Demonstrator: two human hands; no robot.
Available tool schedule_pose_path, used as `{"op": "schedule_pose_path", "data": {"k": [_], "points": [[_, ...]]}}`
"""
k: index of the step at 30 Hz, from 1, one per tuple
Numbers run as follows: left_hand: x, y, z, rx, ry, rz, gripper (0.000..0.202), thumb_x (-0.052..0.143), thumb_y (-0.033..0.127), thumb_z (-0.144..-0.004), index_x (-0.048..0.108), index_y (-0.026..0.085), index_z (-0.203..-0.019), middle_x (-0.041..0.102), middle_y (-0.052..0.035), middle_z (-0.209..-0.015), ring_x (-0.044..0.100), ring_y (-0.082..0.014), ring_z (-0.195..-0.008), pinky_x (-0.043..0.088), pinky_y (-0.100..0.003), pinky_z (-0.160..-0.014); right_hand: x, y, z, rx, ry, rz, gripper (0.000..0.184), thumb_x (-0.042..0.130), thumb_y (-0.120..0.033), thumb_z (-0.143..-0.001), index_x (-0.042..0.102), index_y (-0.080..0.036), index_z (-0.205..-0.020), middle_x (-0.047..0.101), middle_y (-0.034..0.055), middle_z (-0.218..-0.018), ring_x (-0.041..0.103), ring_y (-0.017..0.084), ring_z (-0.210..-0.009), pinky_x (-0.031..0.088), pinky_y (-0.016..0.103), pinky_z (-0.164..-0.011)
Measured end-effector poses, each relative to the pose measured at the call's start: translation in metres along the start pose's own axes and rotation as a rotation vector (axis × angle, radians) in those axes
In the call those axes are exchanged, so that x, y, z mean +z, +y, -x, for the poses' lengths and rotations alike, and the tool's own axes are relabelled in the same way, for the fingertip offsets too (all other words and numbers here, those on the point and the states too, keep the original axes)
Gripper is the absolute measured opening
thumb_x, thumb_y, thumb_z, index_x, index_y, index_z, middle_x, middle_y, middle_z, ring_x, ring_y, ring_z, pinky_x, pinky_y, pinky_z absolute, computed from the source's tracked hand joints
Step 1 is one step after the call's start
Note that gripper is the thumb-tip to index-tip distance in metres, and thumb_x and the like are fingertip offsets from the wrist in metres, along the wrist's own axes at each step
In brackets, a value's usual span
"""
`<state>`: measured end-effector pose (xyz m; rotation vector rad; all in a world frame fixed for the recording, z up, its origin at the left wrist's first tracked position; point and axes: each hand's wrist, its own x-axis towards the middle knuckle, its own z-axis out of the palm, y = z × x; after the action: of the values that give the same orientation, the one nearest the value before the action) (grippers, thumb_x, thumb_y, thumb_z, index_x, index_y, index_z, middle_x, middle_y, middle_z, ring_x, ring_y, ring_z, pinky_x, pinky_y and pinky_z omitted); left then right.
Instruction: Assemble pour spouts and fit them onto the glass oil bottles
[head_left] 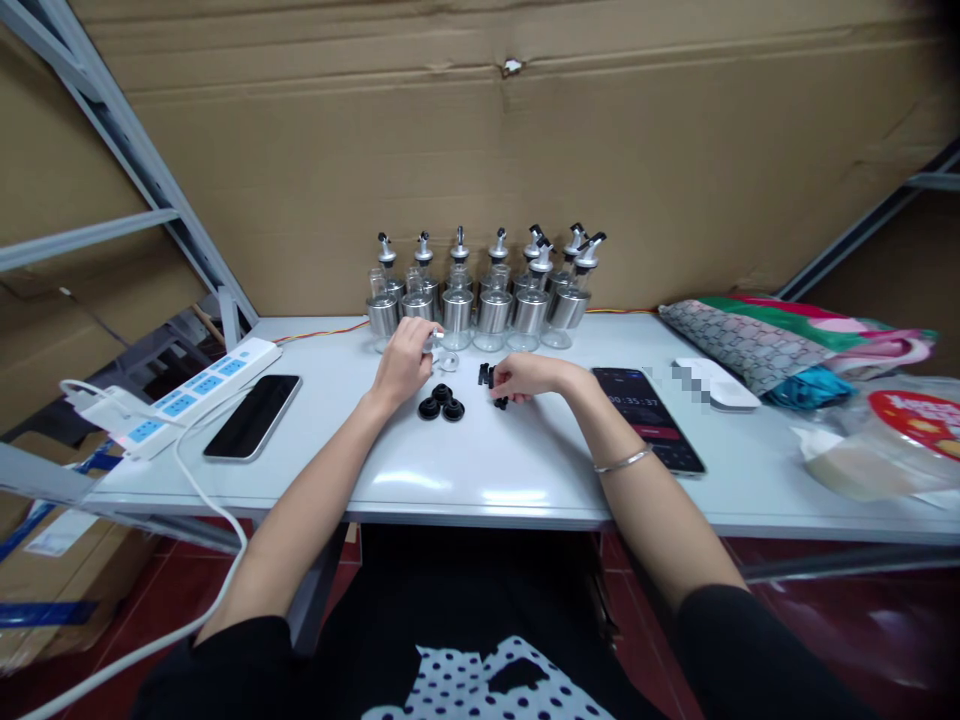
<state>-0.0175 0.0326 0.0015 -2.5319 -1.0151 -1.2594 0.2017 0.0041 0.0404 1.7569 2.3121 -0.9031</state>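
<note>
My left hand (403,360) is curled around a small silver part (435,343) in front of a row of several glass and steel pourer bottles (480,300) at the back of the white table (487,480). A clear round piece (448,360) lies just right of that hand. My right hand (525,377) rests on the table with its fingers pinched on a small black part (487,376); another black bit (500,403) lies under it. Three black round caps (441,404) sit between my hands.
A dark phone (253,415) and a white and blue power strip (187,395) lie at the left. A phone with a lit timer screen (649,418) is at the right, then a white flat device (716,385), folded cloth bags (780,335) and plastic packets (885,440).
</note>
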Motion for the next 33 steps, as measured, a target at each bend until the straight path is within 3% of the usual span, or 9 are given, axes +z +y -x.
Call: {"op": "schedule_pose_path", "data": {"k": [3,6,12,18,27,33], "points": [[0.002,-0.001,0.001,-0.012,0.056,0.013,0.050,0.043,0.000,-0.070,0.043,0.020,-0.116,0.055,-0.0067,-0.103,0.051,-0.0201,-0.098,0.046,-0.036,-0.087,-0.001,0.005,0.000,-0.010,0.003,-0.020,0.029,0.060,-0.042,-0.079,0.057,-0.016,-0.068,0.061,0.0028,-0.063,0.054,0.011,-0.055,0.040,0.023,-0.054],[0.003,-0.002,0.002,0.009,0.121,0.032,0.057,0.043,0.003,-0.076,0.031,0.022,-0.128,0.052,-0.0085,-0.114,0.051,-0.0196,-0.107,0.044,-0.037,-0.094,-0.002,0.008,-0.001,-0.010,-0.018,-0.023,0.025,0.068,-0.039,-0.073,0.059,-0.016,-0.074,0.060,0.0009,-0.061,0.053,0.011,-0.055,0.039,0.022,-0.052],[0.005,-0.004,0.002,0.038,0.112,0.043,0.052,0.042,0.008,-0.082,0.027,0.022,-0.130,0.049,-0.0106,-0.120,0.050,-0.0205,-0.113,0.043,-0.038,-0.097,-0.002,0.009,-0.001,-0.014,-0.044,-0.076,0.021,0.073,-0.030,-0.067,0.058,-0.016,-0.073,0.057,-0.0020,-0.058,0.052,0.010,-0.054,0.039,0.022,-0.052],[0.007,-0.004,0.004,-0.002,0.126,0.066,0.047,0.043,0.021,-0.091,0.021,0.024,-0.132,0.050,-0.0109,-0.116,0.057,-0.0180,-0.100,0.048,-0.033,-0.085,-0.003,0.010,-0.002,-0.021,0.004,-0.086,0.024,0.071,-0.036,-0.069,0.058,-0.016,-0.072,0.058,-0.0015,-0.059,0.052,0.010,-0.053,0.040,0.022,-0.053],[0.007,0.000,0.003,-0.061,0.048,0.069,0.028,0.044,0.036,-0.093,0.046,0.020,-0.115,0.058,-0.0077,-0.104,0.060,-0.0153,-0.086,0.048,-0.027,-0.074,-0.003,0.013,-0.004,-0.002,0.008,-0.017,0.029,0.071,-0.041,-0.069,0.062,-0.016,-0.079,0.057,-0.0017,-0.058,0.052,0.010,-0.055,0.039,0.021,-0.053],[0.006,0.010,0.004,0.036,0.007,0.065,0.034,0.048,0.047,-0.089,0.053,0.018,-0.108,0.064,-0.0045,-0.094,0.055,-0.0078,-0.058,0.045,-0.020,-0.059,-0.005,0.021,-0.008,-0.001,-0.039,-0.030,0.041,0.078,-0.043,-0.058,0.062,-0.018,-0.085,0.057,-0.0030,-0.058,0.054,0.013,-0.058,0.040,0.023,-0.056]]}}
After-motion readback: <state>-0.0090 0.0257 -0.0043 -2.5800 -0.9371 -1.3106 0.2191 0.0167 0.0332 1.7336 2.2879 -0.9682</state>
